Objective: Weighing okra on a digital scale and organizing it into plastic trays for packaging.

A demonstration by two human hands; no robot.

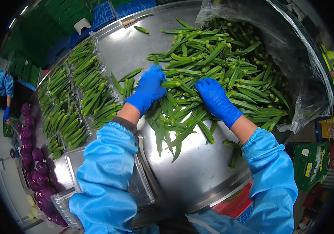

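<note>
A large heap of green okra pods [222,64] spills from a clear plastic liner onto the steel table [184,172]. My left hand [150,86], in a blue glove, is closed around okra at the heap's left edge; one pod sticks out beside the thumb. My right hand [215,98], gloved too, rests on the heap's near part with its fingers curled under; whether it grips a pod is hidden. Rows of okra in clear plastic trays [92,79] lie to the left. Below them are empty clear plastic trays [111,178], partly behind my left sleeve.
A knife [128,22] lies at the table's far edge near a single pod [141,29]. Purple vegetables [39,178] line the left side. The plastic liner [295,58] stands at the right, a green crate [310,165] below it. Another person [1,84] is at far left.
</note>
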